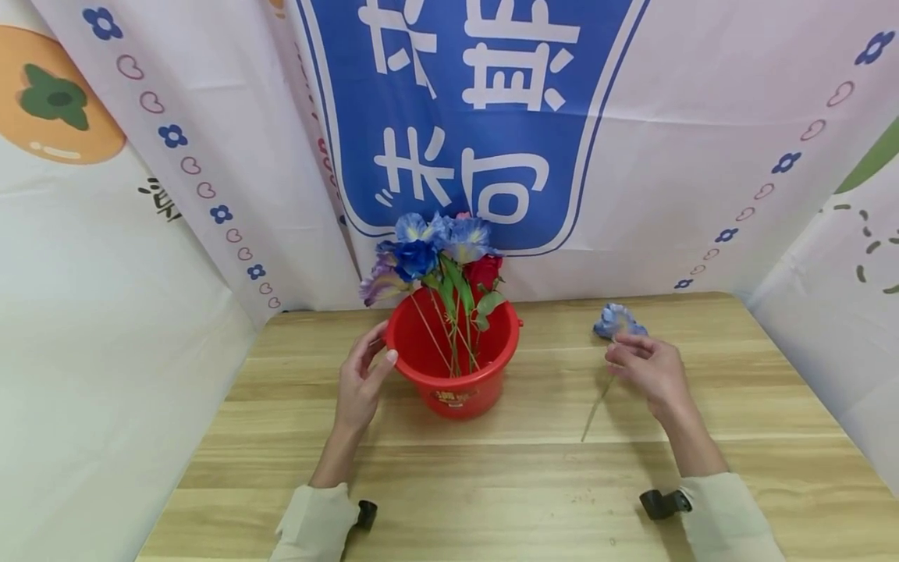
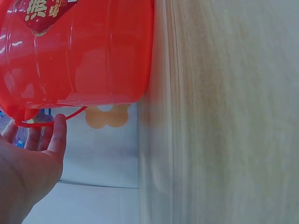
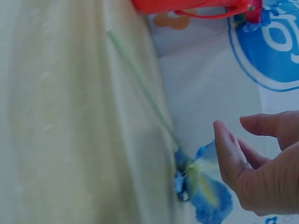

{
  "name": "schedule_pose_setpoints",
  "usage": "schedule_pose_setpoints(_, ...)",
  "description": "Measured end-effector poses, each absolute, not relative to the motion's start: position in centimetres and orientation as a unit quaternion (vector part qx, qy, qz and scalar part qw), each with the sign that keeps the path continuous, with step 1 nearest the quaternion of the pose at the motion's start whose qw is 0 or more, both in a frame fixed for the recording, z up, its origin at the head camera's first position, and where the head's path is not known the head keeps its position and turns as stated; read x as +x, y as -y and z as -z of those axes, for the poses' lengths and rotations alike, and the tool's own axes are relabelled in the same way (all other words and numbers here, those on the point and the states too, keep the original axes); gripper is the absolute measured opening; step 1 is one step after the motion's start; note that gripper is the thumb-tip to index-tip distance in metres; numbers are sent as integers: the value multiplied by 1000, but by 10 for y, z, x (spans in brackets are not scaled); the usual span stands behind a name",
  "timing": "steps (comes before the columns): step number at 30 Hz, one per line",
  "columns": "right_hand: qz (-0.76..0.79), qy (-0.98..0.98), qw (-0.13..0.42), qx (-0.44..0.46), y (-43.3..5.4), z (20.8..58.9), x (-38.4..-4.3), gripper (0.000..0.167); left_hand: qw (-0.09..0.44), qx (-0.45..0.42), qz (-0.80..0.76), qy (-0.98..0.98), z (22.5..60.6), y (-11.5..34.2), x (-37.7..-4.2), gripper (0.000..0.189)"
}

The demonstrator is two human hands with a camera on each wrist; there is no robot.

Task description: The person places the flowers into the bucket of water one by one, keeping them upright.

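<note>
A red bucket (image 1: 460, 398) stands on the wooden table, holding several artificial flowers (image 1: 435, 242) in blue, purple and red. My left hand (image 1: 361, 382) is at the bucket's left rim, its thumb and fingers spread by the handle joint. In the left wrist view, the fingers of that hand (image 2: 35, 163) touch the thin red handle (image 2: 74, 113); some fingertips are hidden. A single blue flower (image 1: 614, 318) lies at the right with its thin stem (image 3: 140, 79) toward me. Over it hovers my right hand (image 1: 649, 367), thumb and fingers apart, nothing between them.
The wooden table (image 1: 492, 492) meets a white printed cloth backdrop (image 1: 667, 195) at its far edge. Similar cloth hangs at the left (image 1: 105, 312) and right. Black wrist devices (image 1: 663, 503) sit by both sleeves.
</note>
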State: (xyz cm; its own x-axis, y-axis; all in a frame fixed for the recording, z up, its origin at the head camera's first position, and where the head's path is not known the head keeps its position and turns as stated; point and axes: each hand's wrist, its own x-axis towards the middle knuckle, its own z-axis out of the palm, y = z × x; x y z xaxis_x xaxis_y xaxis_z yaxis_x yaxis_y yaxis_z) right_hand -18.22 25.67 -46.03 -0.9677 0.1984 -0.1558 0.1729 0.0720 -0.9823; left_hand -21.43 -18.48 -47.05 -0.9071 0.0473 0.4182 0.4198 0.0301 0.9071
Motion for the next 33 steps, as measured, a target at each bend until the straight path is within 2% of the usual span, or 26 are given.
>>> schedule_pose_setpoints(9,-649,740,-46,-170,-269,483,-184,58,132,-160,674,709,468,186,-214,50)
schedule_pose_setpoints(22,-707,683,-124,-136,-273,496,-188,63,132,-152,671,714,471,188,-212,50)
schedule_pose_setpoints(33,-731,662,-102,-135,-269,490,-189,73,128,-155,673,711,469,186,-212,50)
